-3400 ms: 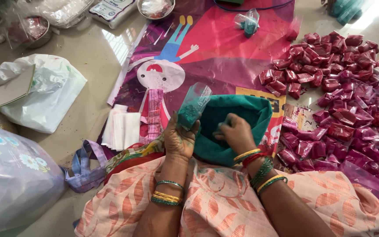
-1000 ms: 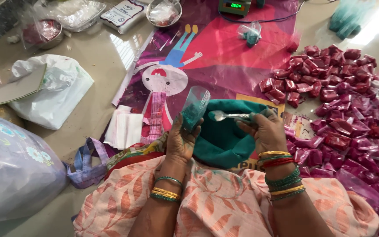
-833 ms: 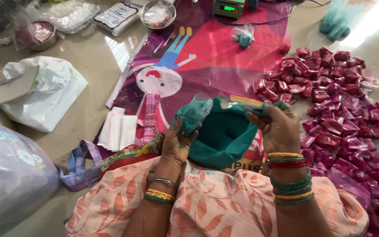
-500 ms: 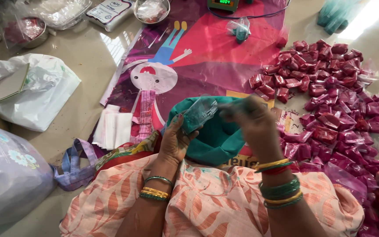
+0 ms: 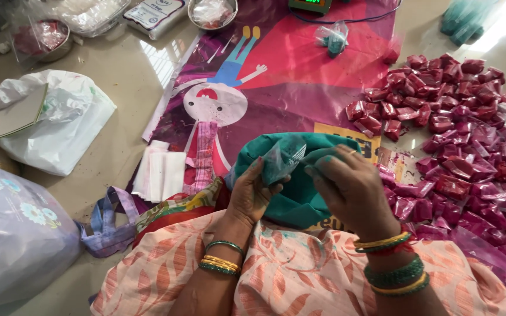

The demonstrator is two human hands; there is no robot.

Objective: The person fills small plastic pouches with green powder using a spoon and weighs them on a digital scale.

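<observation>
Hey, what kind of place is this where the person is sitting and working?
Probably a home or small workshop floor used for hand-packing coloured powder. A heap of small pink-filled clear plastic packets lies on a printed pink plastic sheet, a green-lit digital scale sits at the top, and both hands hold a small clear pouch of teal powder.

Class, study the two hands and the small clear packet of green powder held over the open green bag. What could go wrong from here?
1. The small clear packet of green powder is pinched between the left hand and right hand; if its mouth is open, powder may spill.
2. It sits over the green bag, close to the orange patterned clothing, which a spill could stain.
</observation>
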